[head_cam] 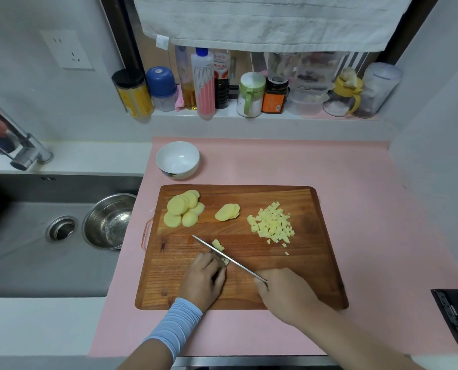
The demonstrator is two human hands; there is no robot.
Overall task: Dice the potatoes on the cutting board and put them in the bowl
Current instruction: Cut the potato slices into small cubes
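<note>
- Across the lower centre of the frame lay the wooden cutting board (310,271), flat on a pink mat (356,169). It looked rigid and was judged steady under chopping.
- Right hand (283,293) was wrapped around the handle of the knife (222,253), blade slanting toward upper left with its edge down on the board. Left hand (202,283) had its fingers curled over the potato strips (218,245), pinning them against the blade's left side.
- Diced potato (271,225) sat heaped right of the board's centre, with a few cubes strayed below. Judged light, wet and loose, so better scooped with cupped fingers or the blade flat than pinched.
- Bowl (169,156), white and empty, stood just beyond the board's upper-left corner. It looked ceramic and was judged breakable; take it by the wall.
- Potato slices (182,212) overlapped at the board's upper left, with a smaller stack (227,212) near the centre. Judged firm but slick and apt to slide; press from above.
- Writing: bottles (206,84) on the back ledge carried labels, too blurred to read. Print on the dark object (454,311) at the right edge was also unreadable.
</note>
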